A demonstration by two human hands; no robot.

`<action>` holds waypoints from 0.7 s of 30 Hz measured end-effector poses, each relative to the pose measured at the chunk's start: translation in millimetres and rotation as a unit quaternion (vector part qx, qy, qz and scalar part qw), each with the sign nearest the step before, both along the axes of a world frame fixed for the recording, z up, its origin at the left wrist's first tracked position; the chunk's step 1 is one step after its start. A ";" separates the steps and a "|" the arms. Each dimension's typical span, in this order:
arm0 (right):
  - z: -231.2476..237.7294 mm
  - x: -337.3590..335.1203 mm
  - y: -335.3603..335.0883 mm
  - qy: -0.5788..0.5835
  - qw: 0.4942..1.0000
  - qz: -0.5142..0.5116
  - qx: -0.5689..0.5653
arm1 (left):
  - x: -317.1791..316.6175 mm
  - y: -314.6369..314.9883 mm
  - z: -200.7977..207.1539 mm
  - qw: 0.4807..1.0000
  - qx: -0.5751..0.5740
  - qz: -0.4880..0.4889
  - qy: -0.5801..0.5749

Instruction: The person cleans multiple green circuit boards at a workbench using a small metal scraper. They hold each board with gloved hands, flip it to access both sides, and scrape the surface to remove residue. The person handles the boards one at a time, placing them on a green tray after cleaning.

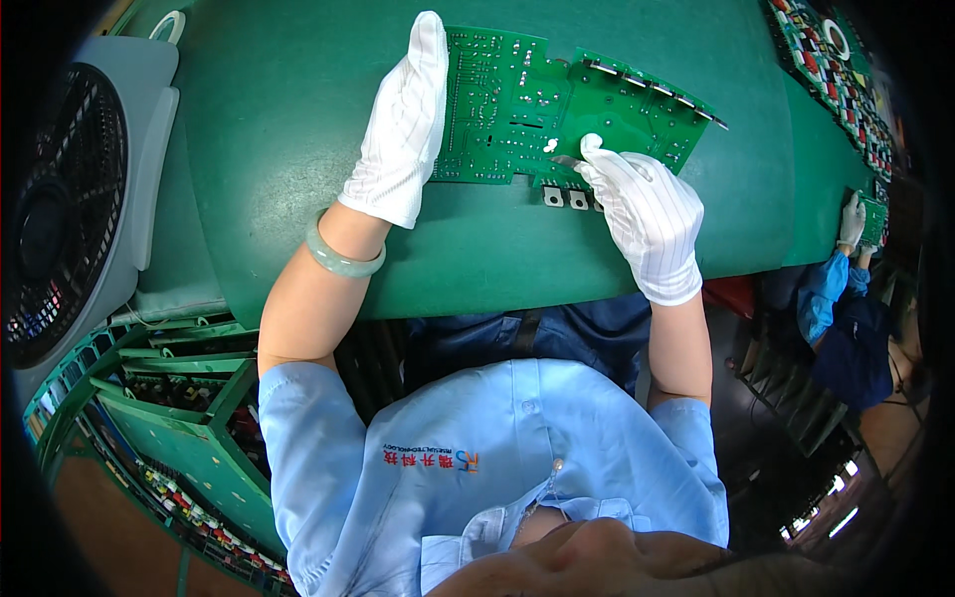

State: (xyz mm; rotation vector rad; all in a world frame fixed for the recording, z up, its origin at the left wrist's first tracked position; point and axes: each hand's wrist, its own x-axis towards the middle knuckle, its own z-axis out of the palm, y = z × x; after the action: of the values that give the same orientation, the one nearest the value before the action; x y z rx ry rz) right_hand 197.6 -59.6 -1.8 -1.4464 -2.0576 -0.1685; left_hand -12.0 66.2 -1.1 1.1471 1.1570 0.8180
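Observation:
A green circuit board is held up over the green table, its side with many solder joints facing me. My left hand, in a striped white glove, grips its left edge with the fingers stretched along it. My right hand, gloved the same way, is closed at the lower edge, right of the middle. From its fingers a small thin tool with a grey, blade-like tip points left at the board; the handle is hidden. A white spot shows beside the tip. Metal-tabbed components stick out below the board's lower edge.
The green table mat spreads around the board. A grey fan stands at the left. Populated boards lie at the far right, where a co-worker's gloved hands hold another board. Green racks stand at the lower left.

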 end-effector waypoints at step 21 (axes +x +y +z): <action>2.1 0.6 -17.9 0.260 0.962 -0.080 -0.033 | -4.4 3.0 7.5 0.983 -0.120 -0.056 -0.124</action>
State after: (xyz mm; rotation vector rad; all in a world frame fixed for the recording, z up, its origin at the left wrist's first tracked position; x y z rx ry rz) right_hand 198.3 -77.5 0.3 -1.5039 -1.5336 0.1995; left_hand -16.4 69.2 6.4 0.8756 0.9463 0.6921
